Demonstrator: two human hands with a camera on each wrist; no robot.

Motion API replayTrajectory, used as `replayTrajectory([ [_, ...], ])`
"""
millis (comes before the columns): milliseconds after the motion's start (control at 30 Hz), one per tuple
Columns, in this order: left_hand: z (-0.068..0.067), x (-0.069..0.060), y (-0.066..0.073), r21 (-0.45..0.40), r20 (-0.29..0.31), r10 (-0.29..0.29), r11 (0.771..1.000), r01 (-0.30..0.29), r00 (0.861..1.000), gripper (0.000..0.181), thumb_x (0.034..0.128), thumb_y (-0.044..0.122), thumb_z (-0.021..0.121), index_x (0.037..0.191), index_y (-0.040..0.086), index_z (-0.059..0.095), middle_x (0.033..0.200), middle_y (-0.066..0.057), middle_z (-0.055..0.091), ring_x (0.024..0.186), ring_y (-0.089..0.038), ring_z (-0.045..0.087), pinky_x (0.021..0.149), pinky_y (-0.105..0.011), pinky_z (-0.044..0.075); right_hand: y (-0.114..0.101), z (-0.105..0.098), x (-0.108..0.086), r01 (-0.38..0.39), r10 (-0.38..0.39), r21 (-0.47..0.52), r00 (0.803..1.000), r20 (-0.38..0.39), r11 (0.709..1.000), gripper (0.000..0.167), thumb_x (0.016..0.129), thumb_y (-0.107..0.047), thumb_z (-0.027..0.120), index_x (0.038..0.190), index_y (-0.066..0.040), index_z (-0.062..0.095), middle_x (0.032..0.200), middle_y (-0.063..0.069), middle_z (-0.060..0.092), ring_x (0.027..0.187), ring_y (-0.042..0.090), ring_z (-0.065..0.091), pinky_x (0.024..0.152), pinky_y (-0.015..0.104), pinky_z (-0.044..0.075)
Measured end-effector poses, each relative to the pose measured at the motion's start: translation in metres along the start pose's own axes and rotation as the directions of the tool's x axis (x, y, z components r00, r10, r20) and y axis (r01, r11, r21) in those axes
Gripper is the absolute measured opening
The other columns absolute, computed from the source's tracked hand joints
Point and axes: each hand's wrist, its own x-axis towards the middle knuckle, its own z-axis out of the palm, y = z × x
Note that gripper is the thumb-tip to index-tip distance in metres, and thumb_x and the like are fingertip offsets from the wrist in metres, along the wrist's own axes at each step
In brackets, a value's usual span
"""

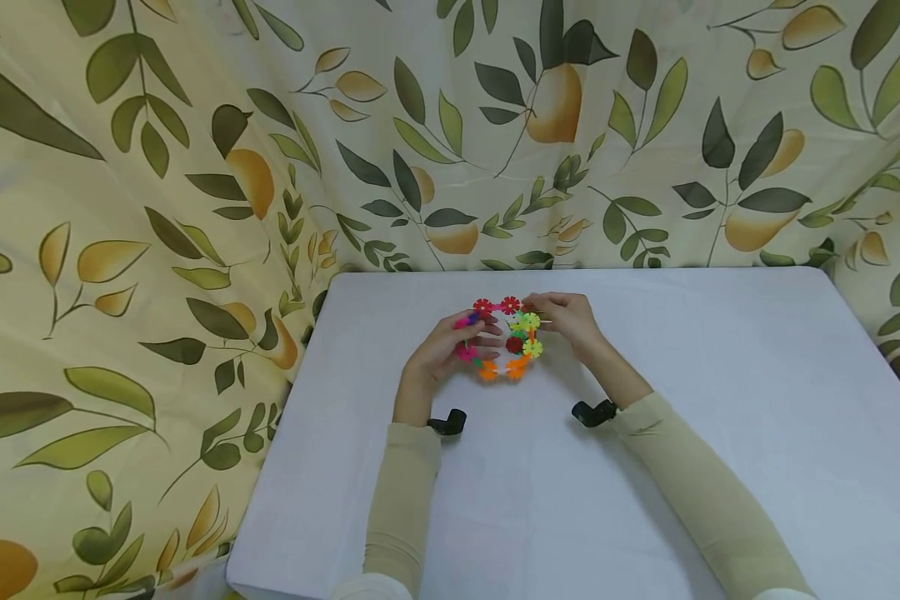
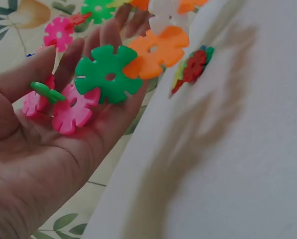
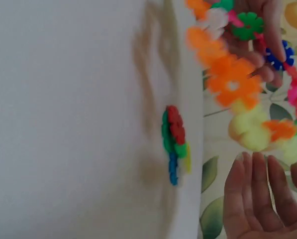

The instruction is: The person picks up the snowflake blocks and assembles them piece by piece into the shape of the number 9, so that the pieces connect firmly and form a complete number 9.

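- The left hand (image 1: 437, 346) has the ring of flower pieces (image 2: 107, 74) between its thumb and fingers; the thumb is by a blue piece, and the pink and green pieces go across the inner side of the other fingers.
- This ring is held up, above the worktop (image 1: 645, 517), between the two hands. Its flowers are pink, green, orange, white, yellow, red and blue.
- The right hand (image 1: 570, 321) does not grip; I see its fingers (image 3: 260, 194) almost straight, with the tips very near to the yellow flowers. If they touch them, I cannot tell.
- Below the fingers, a small cluster (image 3: 174, 139) of red, green, blue and yellow pieces is on the worktop. From the head side, it is seen through the opening of the ring, and partly the ring covers it.
- Behind the wrist of each hand's fingers comes a beige sleeve (image 1: 401, 508), and on the inner side of each wrist stands out a small black device (image 1: 447, 422).
- Beyond the fingers, and also to their left, hangs the curtain (image 1: 390, 92), printed with green leaves and orange fruits.
- Shadows of hand and fingers fall on the white cover below them.
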Motion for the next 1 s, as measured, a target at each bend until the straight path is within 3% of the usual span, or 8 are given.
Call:
replayTrajectory([
  [67, -0.003, -0.002, 0.002, -0.052, -0.019, 0.021, 0.998, -0.022, 1.000, 0.037, 0.1105, 0.009, 0.050, 0.139, -0.015, 0.048, 0.118, -0.020, 0.067, 0.126, -0.057, 0.057, 0.097, -0.062, 0.050, 0.006, 0.000, 0.003, 0.012, -0.012, -0.051, 1.000, -0.004, 0.999, 0.043, 0.108, -0.030, 0.060, 0.133, 0.004, 0.066, 0.133, 0.024, 0.067, 0.115, 0.032, 0.069, 0.101, 0.048, 0.055],
  [167, -0.007, -0.006, 0.006, -0.117, -0.050, 0.054, 0.991, -0.060, 0.997, 0.025, 0.1101, 0.008, 0.050, 0.129, -0.007, 0.059, 0.117, -0.019, 0.067, 0.119, -0.049, 0.062, 0.100, -0.065, 0.047, 0.016, -0.001, 0.007, 0.032, -0.028, -0.245, 0.999, 0.020, 0.969, 0.032, 0.105, -0.021, 0.063, 0.128, 0.000, 0.070, 0.127, 0.023, 0.069, 0.108, 0.035, 0.069, 0.090, 0.040, 0.060],
  [300, -0.012, -0.009, 0.009, -0.165, -0.119, 0.080, 0.981, -0.099, 0.990, 0.019, 0.1096, 0.009, 0.052, 0.121, 0.001, 0.064, 0.115, -0.017, 0.069, 0.105, -0.034, 0.067, 0.103, -0.066, 0.044, 0.028, 0.004, 0.011, 0.105, -0.070, -0.486, 0.993, 0.091, 0.867, 0.030, 0.095, -0.020, 0.076, 0.121, -0.006, 0.075, 0.113, 0.014, 0.072, 0.091, 0.026, 0.067, 0.073, 0.030, 0.053],
  [467, -0.018, -0.010, 0.008, -0.201, -0.162, 0.104, 0.970, -0.136, 0.981, 0.018, 0.1094, 0.010, 0.053, 0.120, 0.002, 0.065, 0.113, -0.016, 0.069, 0.103, -0.034, 0.067, 0.107, -0.069, 0.037, 0.027, 0.017, 0.009, 0.203, -0.135, -0.646, 0.979, 0.154, 0.736, 0.029, 0.086, -0.026, 0.087, 0.107, -0.008, 0.079, 0.095, 0.007, 0.072, 0.088, 0.025, 0.062, 0.076, 0.037, 0.050],
  [567, -0.020, -0.009, 0.007, -0.217, -0.161, 0.114, 0.965, -0.147, 0.980, 0.019, 0.1096, 0.011, 0.053, 0.122, 0.003, 0.066, 0.113, -0.016, 0.069, 0.101, -0.032, 0.069, 0.107, -0.068, 0.038, 0.025, 0.021, 0.007, 0.233, -0.157, -0.684, 0.972, 0.173, 0.691, 0.024, 0.084, -0.024, 0.088, 0.102, -0.009, 0.081, 0.091, 0.006, 0.070, 0.089, 0.026, 0.061, 0.080, 0.042, 0.049],
  [800, -0.020, -0.007, 0.007, -0.224, -0.185, 0.126, 0.960, -0.167, 0.975, 0.019, 0.1102, 0.011, 0.052, 0.121, 0.002, 0.065, 0.110, -0.016, 0.068, 0.094, -0.027, 0.070, 0.104, -0.065, 0.043, 0.026, 0.024, 0.002, 0.231, -0.170, -0.709, 0.973, 0.158, 0.666, 0.012, 0.092, -0.020, 0.081, 0.100, -0.011, 0.080, 0.087, 0.003, 0.072, 0.084, 0.024, 0.063, 0.078, 0.041, 0.051],
  [1000, -0.018, -0.006, 0.006, -0.231, -0.203, 0.120, 0.959, -0.166, 0.972, 0.019, 0.1095, 0.012, 0.054, 0.120, 0.002, 0.066, 0.109, -0.015, 0.069, 0.094, -0.027, 0.069, 0.103, -0.064, 0.045, 0.027, 0.024, 0.001, 0.214, -0.136, -0.723, 0.977, 0.165, 0.656, 0.027, 0.083, -0.028, 0.089, 0.100, -0.011, 0.077, 0.090, 0.002, 0.073, 0.085, 0.023, 0.066, 0.075, 0.042, 0.054],
])
